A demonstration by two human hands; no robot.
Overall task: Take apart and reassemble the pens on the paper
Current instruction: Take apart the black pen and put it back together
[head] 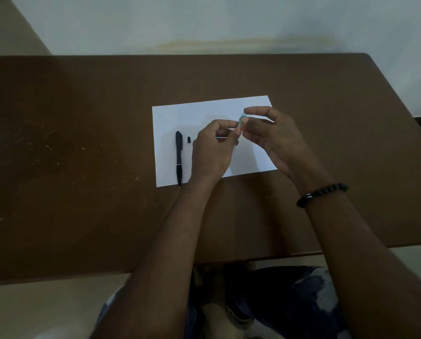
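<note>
A white sheet of paper (180, 113) lies on the brown table. A black pen (178, 157) rests along the sheet's left edge, tip toward me, with a small black piece (189, 139) beside it. Above the middle of the paper, my left hand (210, 150) and my right hand (275, 135) meet around a small teal pen part (241, 118). Fingertips of both hands pinch it. A thin pale rod (221, 137) shows under my left fingers, mostly hidden.
The brown table (82, 143) stretches wide to the left, with light specks on it. Its far edge meets a pale wall and its near edge runs above my knees. A black bead bracelet (322, 194) circles my right wrist.
</note>
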